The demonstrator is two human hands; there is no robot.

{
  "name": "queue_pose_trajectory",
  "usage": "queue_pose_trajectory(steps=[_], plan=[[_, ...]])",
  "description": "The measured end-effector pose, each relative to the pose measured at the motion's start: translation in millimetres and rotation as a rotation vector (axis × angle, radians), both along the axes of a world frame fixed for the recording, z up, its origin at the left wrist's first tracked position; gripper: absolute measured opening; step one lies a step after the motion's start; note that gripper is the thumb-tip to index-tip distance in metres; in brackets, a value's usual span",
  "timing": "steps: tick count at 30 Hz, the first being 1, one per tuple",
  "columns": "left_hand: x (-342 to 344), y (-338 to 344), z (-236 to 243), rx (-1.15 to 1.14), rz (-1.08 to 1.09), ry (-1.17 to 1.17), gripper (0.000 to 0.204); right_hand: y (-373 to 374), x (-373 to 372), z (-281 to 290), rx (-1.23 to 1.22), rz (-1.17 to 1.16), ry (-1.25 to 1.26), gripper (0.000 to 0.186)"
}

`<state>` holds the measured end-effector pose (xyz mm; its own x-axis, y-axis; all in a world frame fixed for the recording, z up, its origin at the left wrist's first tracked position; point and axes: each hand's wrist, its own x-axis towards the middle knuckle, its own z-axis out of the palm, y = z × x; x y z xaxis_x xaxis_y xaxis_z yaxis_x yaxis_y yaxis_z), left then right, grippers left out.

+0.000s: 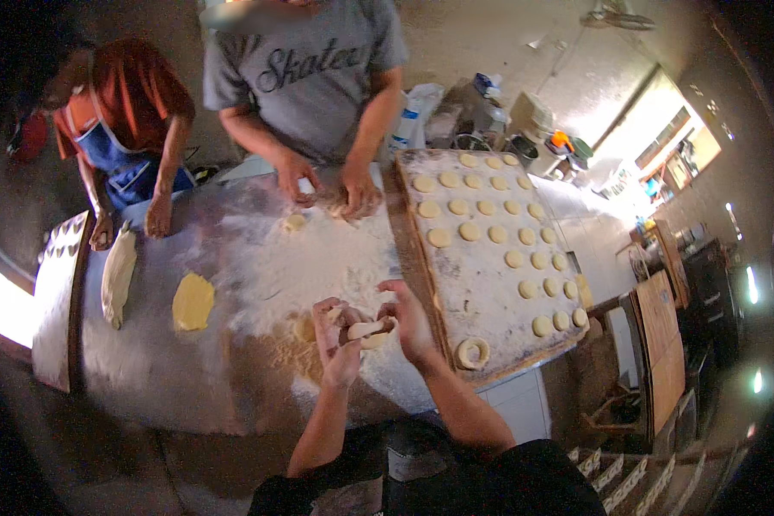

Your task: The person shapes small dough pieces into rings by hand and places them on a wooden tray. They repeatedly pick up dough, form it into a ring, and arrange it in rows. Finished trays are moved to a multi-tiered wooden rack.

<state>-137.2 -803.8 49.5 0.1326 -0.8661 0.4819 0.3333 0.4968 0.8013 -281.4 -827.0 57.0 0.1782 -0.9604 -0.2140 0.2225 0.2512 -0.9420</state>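
Observation:
Above the floured metal table (163, 370), my left hand (336, 346) and my right hand (407, 325) face each other with a piece of pale dough (367, 329) between them. The fingers of both are curled around it, and it looks like a ring with a gap in its middle. Behind my left fingers, a dough piece (304, 327) lies partly hidden on the flour. To the right of my right hand, a dough ring (473, 353) sits at the near corner of a floured wooden board (464, 292). Several flat dough rounds (469, 231) stand in rows on that board.
Across the table, a person in a grey shirt (310, 86) handles dough near a small round piece (294, 223). Another person in a blue apron (116, 159) stands by a long dough roll (119, 277). A flat yellow dough slab (193, 302) lies at left.

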Motion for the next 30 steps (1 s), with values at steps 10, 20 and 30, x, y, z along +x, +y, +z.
queue_pose_trajectory(steps=[10, 20, 30], plan=[[-77.5, 17.2, -9.3, 0.298, 0.208, -0.524, 0.010, 30.7, -70.6, 10.8, 0.129, 0.027, -0.320, 0.056], [-159.8, 19.3, 14.2, 0.160, 0.296, -0.484, 0.013, 39.1, -127.5, 18.3, -0.244, -0.065, -0.035, 0.052], [-207.5, 22.1, 2.9, 0.146, 0.317, -0.640, 0.011, 40.1, -186.7, 15.7, 0.006, -0.009, -0.735, 0.048]])
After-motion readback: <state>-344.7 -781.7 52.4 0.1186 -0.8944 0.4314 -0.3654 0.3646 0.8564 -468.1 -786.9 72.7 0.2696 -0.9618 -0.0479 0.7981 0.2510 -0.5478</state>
